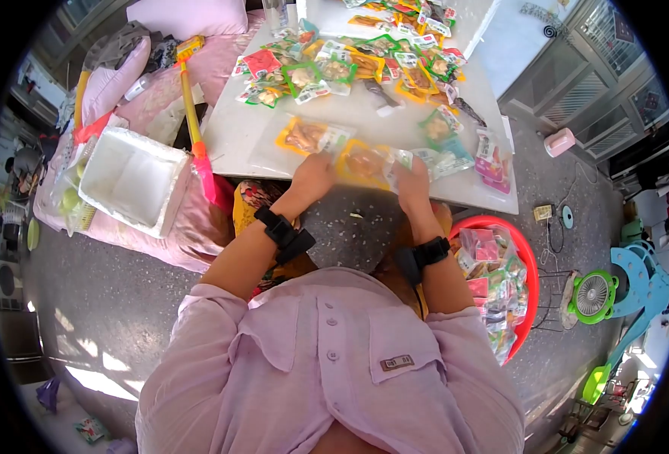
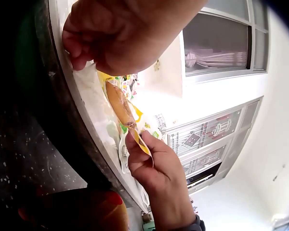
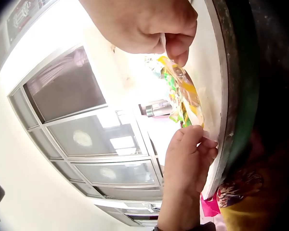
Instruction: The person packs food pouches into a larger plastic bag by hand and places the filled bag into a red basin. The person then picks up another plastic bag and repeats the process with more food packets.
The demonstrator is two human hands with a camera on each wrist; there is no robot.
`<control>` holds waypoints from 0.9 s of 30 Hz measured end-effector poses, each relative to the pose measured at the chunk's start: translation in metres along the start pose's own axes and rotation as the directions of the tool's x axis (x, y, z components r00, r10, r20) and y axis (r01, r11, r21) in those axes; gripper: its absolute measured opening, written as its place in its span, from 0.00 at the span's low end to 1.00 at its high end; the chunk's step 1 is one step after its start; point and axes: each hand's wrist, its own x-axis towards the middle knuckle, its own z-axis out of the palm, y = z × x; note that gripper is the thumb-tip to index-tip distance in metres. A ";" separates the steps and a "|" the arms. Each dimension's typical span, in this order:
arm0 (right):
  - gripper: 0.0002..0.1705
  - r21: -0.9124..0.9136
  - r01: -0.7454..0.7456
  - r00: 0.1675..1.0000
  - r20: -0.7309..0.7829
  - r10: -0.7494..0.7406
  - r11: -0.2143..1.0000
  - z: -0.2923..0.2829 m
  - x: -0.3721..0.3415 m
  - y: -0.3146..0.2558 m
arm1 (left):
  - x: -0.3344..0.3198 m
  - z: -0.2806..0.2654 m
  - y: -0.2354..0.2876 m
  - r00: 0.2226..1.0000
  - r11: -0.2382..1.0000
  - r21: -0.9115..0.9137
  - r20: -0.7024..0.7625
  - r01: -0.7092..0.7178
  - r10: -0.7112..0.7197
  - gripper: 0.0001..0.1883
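A yellow-edged, clear food packet (image 1: 365, 163) with brownish pieces inside is stretched between both hands at the table's near edge. My left hand (image 1: 313, 181) pinches its left end, and my right hand (image 1: 412, 184) grips the other end. In the left wrist view, the thumb and fingers of the right hand (image 2: 156, 166) hold the packet's yellow edge. From the right wrist, the left hand (image 3: 185, 156) shows with its fingers curled at the packet's near corner. Just beyond the left hand, a similar yellow packet (image 1: 304, 136) lies on the white table (image 1: 236, 121).
Many food packets (image 1: 334, 68) are heaped toward the table's back. Pink packets (image 1: 490, 159) lie near its right edge. A red basin (image 1: 531, 280) full of packets stands on the floor at right. A white foam box (image 1: 130, 178) sits on the pink-covered bed at left.
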 end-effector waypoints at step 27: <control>0.06 -0.202 -0.238 0.856 0.418 0.303 0.950 0.066 0.026 0.029 | -0.019 -0.012 0.029 0.995 0.987 0.159 0.090 0.016 -0.031 0.08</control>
